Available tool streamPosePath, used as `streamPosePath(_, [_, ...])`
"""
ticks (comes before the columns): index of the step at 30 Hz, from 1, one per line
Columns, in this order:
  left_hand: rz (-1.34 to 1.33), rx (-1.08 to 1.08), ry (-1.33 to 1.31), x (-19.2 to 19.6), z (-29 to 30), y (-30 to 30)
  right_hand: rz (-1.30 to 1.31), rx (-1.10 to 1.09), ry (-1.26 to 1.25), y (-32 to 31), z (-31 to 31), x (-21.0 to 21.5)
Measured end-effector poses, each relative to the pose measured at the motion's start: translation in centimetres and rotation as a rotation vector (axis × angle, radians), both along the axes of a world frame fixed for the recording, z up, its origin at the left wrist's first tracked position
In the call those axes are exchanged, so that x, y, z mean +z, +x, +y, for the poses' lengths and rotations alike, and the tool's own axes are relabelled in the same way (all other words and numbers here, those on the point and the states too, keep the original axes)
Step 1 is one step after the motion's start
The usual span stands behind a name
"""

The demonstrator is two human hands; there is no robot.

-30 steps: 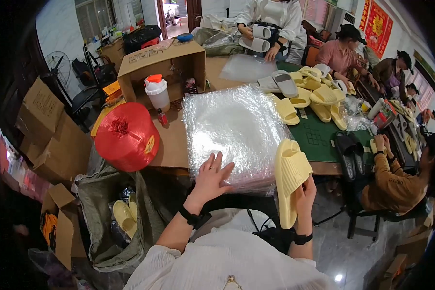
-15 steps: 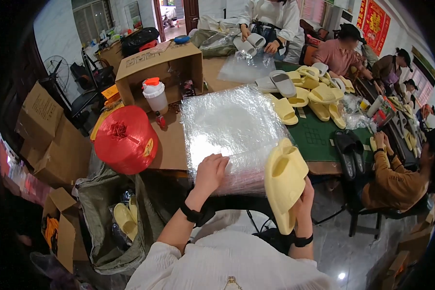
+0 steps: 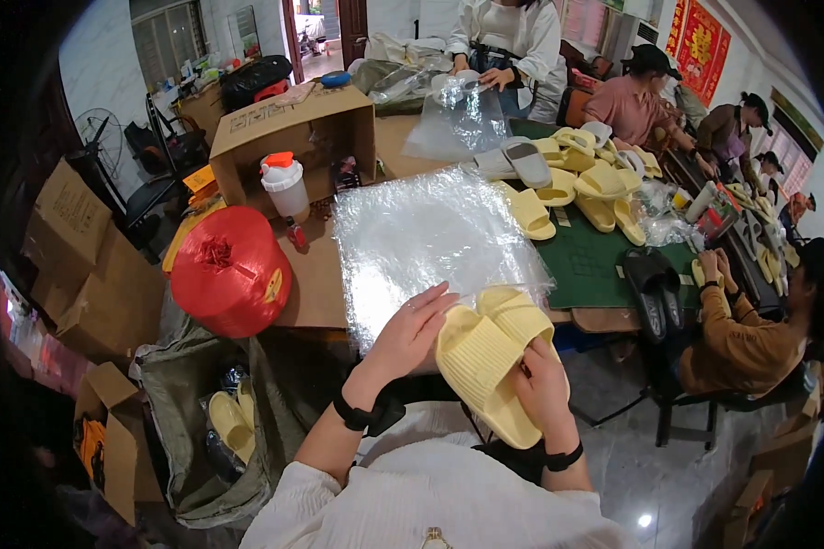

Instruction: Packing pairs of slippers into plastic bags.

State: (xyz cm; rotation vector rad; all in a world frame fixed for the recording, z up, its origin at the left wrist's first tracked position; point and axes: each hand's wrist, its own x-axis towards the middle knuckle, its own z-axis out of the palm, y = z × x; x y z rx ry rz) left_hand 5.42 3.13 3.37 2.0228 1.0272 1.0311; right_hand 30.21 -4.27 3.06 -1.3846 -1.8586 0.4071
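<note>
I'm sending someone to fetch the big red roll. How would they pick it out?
Start at the stack of clear plastic bags in front of the person wearing the camera. Look to its left, past the table edge, below the white bottle with an orange cap: the red roll sits there, the only round, bright red thing among brown cardboard boxes.

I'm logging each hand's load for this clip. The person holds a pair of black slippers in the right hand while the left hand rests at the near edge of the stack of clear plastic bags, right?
Not quite: the slippers in the right hand are pale yellow, not black, as the head view shows. The rest stands: the left hand rests at the near edge of the stack of clear plastic bags.
</note>
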Motion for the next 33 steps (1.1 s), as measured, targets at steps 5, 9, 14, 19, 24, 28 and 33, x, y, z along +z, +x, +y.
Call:
streamPosePath(5, [0.406, 0.028, 0.393, 0.3, -1.3, 1.0, -0.096, -0.045, -0.007, -1.4, 1.3, -0.5])
streamPosePath(9, [0.461, 0.002, 0.450, 0.8, -2.2, 1.4, -0.117, 0.012, 0.098, -2.7, 3.4, -1.6])
streamPosePath(14, [0.320, -0.220, 0.405, 1.3, -2.9, 2.8, 0.301, 0.124, -0.010, -1.7, 9.9, -11.6])
streamPosePath(19, [0.267, -0.286, 0.419, 1.5, -4.1, 2.0, 0.578, 0.290, 0.108, -5.3, 12.1, -9.0])
streamPosePath(24, [0.236, -0.310, 0.357, 2.6, -5.5, 0.3, -0.288, -0.137, -0.019, -8.9, 16.1, -4.5])
streamPosePath(28, [0.243, -0.333, 0.333, 2.5, -5.3, 0.8, 0.385, -0.127, 0.023, -6.5, 20.5, -12.1])
streamPosePath(33, [0.238, -0.178, 0.227, 0.2, -5.8, -2.9, -0.007, 0.028, -0.022, -7.8, 11.9, -4.0])
